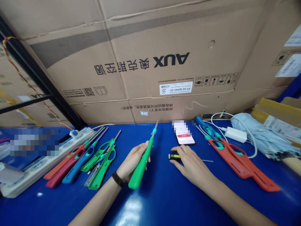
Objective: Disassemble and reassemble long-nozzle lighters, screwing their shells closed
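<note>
My left hand [133,161] is closed round a green long-nosed lighter [143,160], its metal tip pointing away toward the cardboard boxes. My right hand [191,164] lies over a small black-and-yellow screwdriver [173,156] on the blue table [160,201]. Its fingers are curved over the handle, and the thin shaft sticks out to the right. A phone [184,135] with a red bar on its screen lies just beyond that hand.
Red, blue and green lighters [89,157] lie in a row at the left beside a white power strip [39,164]. Red and blue lighters [237,160] lie at the right, near a white charger [235,134] with cable and a folded umbrella [268,138]. Large cardboard boxes [150,62] close off the back.
</note>
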`<state>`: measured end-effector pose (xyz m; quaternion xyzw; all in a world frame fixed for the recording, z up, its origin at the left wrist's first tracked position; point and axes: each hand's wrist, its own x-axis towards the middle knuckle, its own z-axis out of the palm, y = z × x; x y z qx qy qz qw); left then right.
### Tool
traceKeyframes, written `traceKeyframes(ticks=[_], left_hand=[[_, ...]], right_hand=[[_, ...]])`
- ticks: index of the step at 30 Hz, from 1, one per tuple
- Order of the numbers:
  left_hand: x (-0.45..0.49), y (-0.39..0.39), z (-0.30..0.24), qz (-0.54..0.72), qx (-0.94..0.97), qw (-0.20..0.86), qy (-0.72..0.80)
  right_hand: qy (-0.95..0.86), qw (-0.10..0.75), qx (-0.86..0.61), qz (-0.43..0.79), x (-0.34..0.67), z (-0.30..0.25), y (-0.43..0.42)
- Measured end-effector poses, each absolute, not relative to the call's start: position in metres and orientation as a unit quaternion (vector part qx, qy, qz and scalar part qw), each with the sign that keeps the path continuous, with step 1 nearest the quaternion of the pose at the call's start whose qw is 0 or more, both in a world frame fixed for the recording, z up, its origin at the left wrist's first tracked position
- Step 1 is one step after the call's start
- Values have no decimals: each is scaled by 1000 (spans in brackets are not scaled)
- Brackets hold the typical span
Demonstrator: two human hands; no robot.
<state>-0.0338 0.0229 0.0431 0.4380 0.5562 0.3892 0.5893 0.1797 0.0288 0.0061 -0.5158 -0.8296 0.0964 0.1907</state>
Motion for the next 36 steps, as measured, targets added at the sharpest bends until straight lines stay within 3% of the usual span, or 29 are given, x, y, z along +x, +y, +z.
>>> traceKeyframes(ticks=[6, 12, 17, 20, 24, 29, 36], left_hand=[[-34, 21, 38, 386, 443, 625, 514], [-35, 26, 34, 348, 511, 574, 538], [-45, 34, 21, 329, 578, 437, 605], [-44, 31, 20, 351, 623, 328, 617], [-32, 20, 23, 304, 792, 170, 501], [-22, 17, 14, 211, 858, 177, 434], [-23, 18, 10, 209, 862, 173, 428]], right_hand=[[-842, 225, -488, 51, 175, 8, 28], [-773, 505, -384, 13, 177, 29, 15], [-653, 643, -355, 181, 174, 34, 3], [-626, 650, -357, 243, 172, 34, 1], [-598, 639, -372, 308, 172, 40, 1], [-559, 652, -370, 354, 170, 45, -4], [-637, 589, -357, 347, 169, 35, -8]])
